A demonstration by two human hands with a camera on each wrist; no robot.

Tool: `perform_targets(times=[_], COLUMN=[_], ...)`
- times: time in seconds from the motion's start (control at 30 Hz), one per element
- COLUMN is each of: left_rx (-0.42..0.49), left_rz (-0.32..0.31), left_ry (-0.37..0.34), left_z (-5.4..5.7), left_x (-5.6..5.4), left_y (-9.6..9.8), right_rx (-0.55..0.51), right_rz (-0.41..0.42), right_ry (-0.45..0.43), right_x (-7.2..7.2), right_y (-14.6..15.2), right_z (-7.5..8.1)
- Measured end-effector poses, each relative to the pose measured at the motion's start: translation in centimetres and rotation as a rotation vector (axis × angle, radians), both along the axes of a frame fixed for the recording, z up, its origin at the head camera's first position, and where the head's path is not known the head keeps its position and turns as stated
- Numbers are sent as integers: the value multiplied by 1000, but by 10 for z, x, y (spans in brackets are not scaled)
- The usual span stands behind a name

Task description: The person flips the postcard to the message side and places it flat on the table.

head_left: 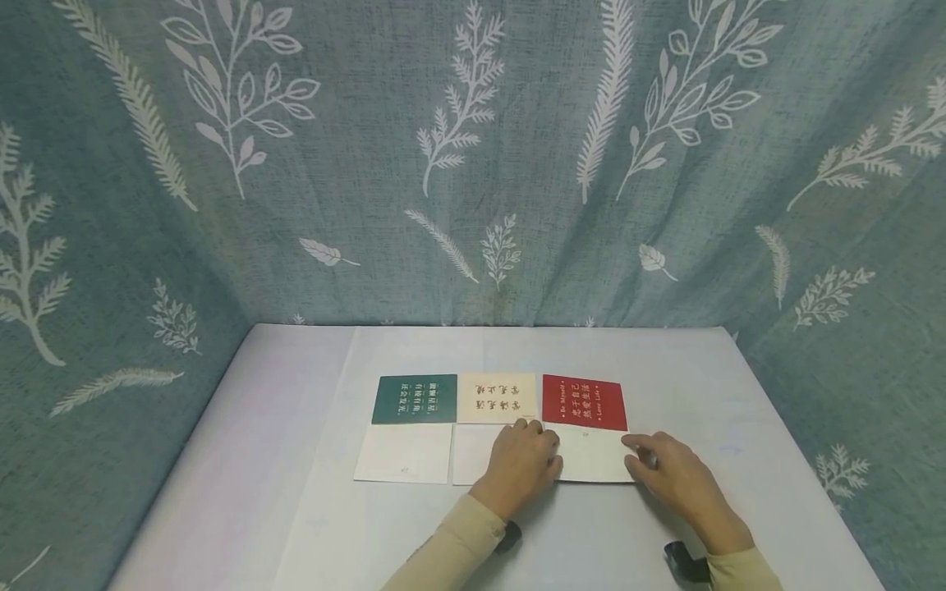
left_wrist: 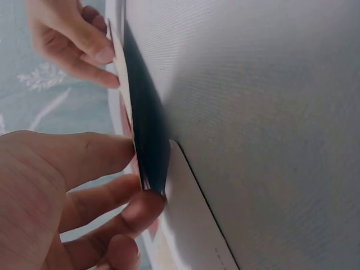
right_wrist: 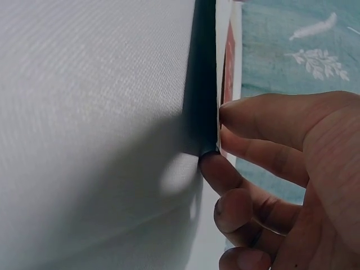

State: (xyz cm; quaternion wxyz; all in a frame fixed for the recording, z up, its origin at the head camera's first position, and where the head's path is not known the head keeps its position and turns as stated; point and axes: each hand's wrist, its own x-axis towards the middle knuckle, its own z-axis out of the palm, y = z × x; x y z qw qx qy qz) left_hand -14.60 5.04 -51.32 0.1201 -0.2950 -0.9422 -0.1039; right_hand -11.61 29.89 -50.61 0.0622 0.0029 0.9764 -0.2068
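Note:
A white-faced card (head_left: 594,455) is tilted slightly off the table between my two hands, just in front of a red card (head_left: 584,402) with pale lettering. Its dark blue underside (left_wrist: 147,124) shows in both wrist views. My left hand (head_left: 519,461) pinches its left end between thumb and fingers. At the right end, my right hand (head_left: 676,476) pinches it between thumb and fingertips. Another white card (head_left: 473,455) lies flat beside and partly behind my left hand, below a cream card (head_left: 497,398) with dark lettering.
Farther left, a dark green card (head_left: 415,400) with white lettering lies above a white card (head_left: 404,454). All rest on a white-covered table (head_left: 296,427). A teal curtain (head_left: 458,246) with leaf prints stands behind and at both sides.

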Motion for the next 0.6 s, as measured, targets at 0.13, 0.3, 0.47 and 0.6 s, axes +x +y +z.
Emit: perform_targets(times=[0.13, 0.3, 0.47, 0.6], left_rx=[-20, -21, -32, -46], left_rz=[10, 8, 11, 17], left_ry=[5, 25, 17, -5], left_z=[0, 0, -2, -3], left_x=[0, 0, 0, -1], left_y=[1, 0, 0, 0], right_rx=[7, 12, 8, 10], right_rz=[-5, -14, -15, -17], right_ry=[1, 9, -2, 3], right_x=[0, 1, 1, 1], right_y=[-1, -2, -3, -4], right_z=[0, -1, -1, -2])
